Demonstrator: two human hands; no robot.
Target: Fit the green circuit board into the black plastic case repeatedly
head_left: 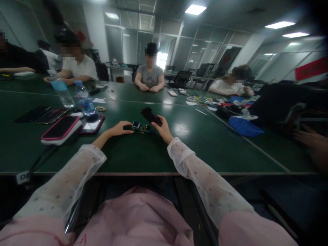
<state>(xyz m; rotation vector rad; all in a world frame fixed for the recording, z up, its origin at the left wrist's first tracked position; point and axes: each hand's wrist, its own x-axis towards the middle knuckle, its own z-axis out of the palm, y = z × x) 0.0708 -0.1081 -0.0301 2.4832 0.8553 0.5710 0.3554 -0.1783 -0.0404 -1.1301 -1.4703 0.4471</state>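
Near the middle of the table, my left hand (120, 128) pinches the left end of a small green circuit board (140, 128) between thumb and fingers. A small square screen (136, 124) sits on the board's left part. My right hand (163, 130) grips a black plastic case (150, 115), tilted and held just above and right of the board. The case and board are apart. The inside of the case is too dark to make out.
On the green table (143, 153), phones (61, 128) and water bottles (85, 99) stand to the left. A tape roll (100, 108) lies behind them. Rightward are a blue tray (244, 126), cables (202, 100) and a pen (201, 112). Several people sit around the table.
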